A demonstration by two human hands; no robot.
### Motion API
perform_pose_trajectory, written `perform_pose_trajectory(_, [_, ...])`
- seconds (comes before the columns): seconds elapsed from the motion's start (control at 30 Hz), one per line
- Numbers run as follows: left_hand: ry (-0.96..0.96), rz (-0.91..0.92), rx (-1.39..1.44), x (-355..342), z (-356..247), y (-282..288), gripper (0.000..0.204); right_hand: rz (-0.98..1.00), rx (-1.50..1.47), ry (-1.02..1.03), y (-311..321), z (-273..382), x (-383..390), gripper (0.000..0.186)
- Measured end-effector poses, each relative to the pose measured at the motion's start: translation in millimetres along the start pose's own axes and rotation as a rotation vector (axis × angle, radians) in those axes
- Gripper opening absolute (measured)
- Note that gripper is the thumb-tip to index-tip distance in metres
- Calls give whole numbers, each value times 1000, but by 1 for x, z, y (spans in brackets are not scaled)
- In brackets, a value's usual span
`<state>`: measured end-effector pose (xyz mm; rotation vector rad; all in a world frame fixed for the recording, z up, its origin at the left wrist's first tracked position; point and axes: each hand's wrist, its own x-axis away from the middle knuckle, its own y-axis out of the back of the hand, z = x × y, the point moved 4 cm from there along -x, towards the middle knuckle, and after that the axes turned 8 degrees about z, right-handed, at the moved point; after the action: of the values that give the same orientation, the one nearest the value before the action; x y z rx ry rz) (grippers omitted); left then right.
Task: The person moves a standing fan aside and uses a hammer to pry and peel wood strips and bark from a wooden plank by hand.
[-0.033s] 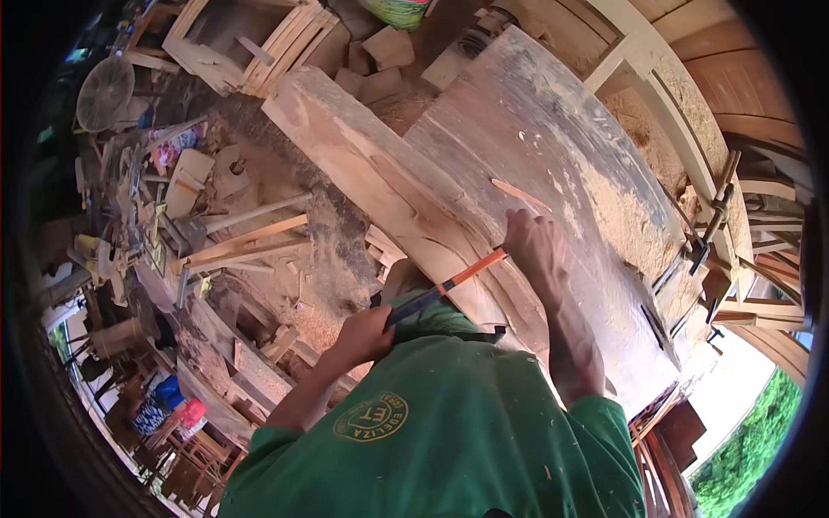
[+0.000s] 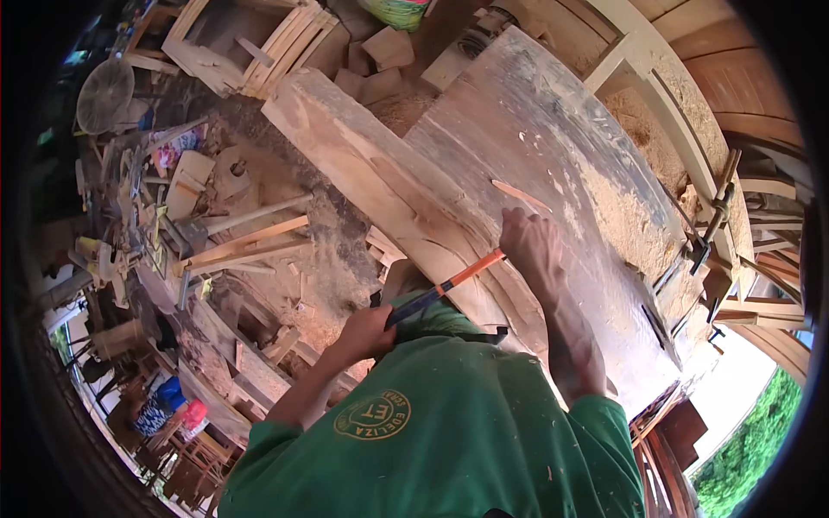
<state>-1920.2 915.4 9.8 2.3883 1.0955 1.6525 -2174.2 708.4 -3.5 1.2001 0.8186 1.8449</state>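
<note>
A long, narrow tool (image 2: 471,271), orange at one end and dark at the other, slants across the front of my body; its exact kind is unclear. My left hand (image 2: 369,331) is closed round its dark lower end, close to my waist. At the orange upper end is my right hand (image 2: 528,240), curled into a fist with the knuckles up; the fingers' inner side is hidden. Beneath the tool runs a thick wooden plank (image 2: 345,138) with wavy, cut-looking edges and grain. It lies along the left side of a worn workbench top (image 2: 509,129).
A thin wood sliver (image 2: 521,195) lies on the bench beyond my right hand. Sawdust (image 2: 635,211) and clamps (image 2: 718,216) are along the right side. Wood blocks (image 2: 387,48) and a wooden frame (image 2: 233,43) stand at the far end. Scrap timber (image 2: 246,246) clutters the floor at left.
My right hand and the tool's orange end have shifted very slightly to the left. The plank stays where it was.
</note>
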Motion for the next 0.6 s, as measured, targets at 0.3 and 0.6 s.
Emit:
perform_pose_trajectory(0.3, [-103, -72, 226, -32, -36, -16, 35, -81, 38, 200, 39, 27, -13, 22])
perform_pose_trajectory(0.6, [-19, -104, 580, -24, -27, 9, 23, 32, 134, 343, 7, 68, -86, 27])
